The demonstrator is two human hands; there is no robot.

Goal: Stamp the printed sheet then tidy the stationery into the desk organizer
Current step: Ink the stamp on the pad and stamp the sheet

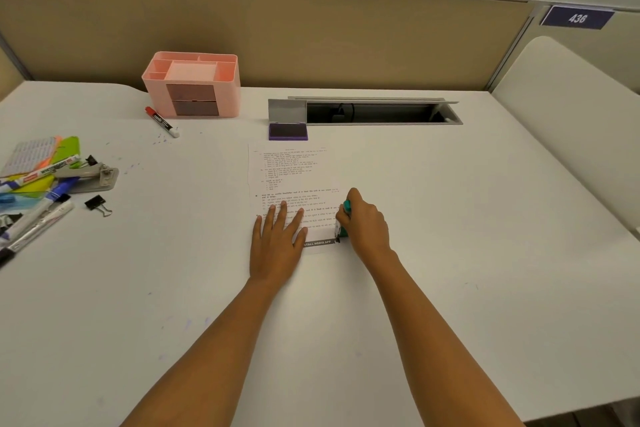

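Observation:
A printed sheet (291, 170) lies in the middle of the white desk. My left hand (277, 239) lies flat on the sheet's lower left part with straight fingers. My right hand (363, 222) grips a green stamp (343, 218) and holds it down on the sheet's lower right corner. A purple ink pad (288, 131) sits open just beyond the sheet. The pink desk organizer (194, 83) stands at the back left. A red marker (162, 121) lies in front of it.
At the left edge lie several markers (38, 218), a stapler (88, 175), sticky notes (31, 156) and a black binder clip (97, 203). An open cable tray (374, 111) is set into the desk at the back. A beige partition (311, 35) closes the far side.

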